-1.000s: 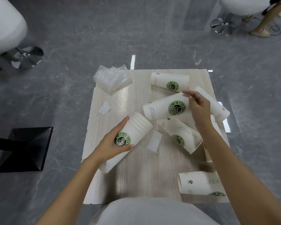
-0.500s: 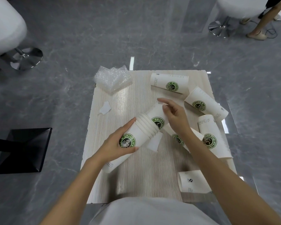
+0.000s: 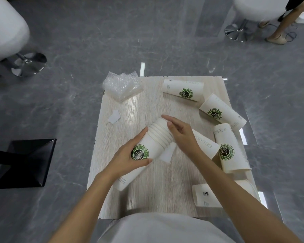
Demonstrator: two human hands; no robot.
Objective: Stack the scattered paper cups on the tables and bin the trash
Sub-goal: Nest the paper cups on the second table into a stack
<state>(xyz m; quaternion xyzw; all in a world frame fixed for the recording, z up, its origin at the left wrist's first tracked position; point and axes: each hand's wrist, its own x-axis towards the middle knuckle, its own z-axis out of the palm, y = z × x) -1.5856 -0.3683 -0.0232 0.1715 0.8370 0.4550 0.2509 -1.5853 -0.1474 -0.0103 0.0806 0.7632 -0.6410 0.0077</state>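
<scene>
A stack of nested white paper cups (image 3: 147, 146) with a green logo lies tilted over the middle of the pale wooden table (image 3: 123, 195). My left hand (image 3: 126, 158) grips the stack around its lower half. My right hand (image 3: 181, 132) covers the stack's rim end, fingers curved over the top cup. Loose cups lie on their sides to the right: one at the far edge (image 3: 182, 90), one below it (image 3: 221, 113), one at the right edge (image 3: 230, 149), one under my right wrist (image 3: 205, 144), one near the front (image 3: 205, 195).
Crumpled bubble wrap (image 3: 121, 85) sits at the table's far left corner, a white paper scrap (image 3: 114, 117) below it, another white scrap (image 3: 167, 152) under the stack. Stool bases stand at left (image 3: 28, 64) and top right (image 3: 239, 32). A black base (image 3: 25, 162) lies left.
My right hand carried a loose cup from the right side to the stack and pushed it in; it now rests over the stack's rim. The left hand kept hold of the stack.
</scene>
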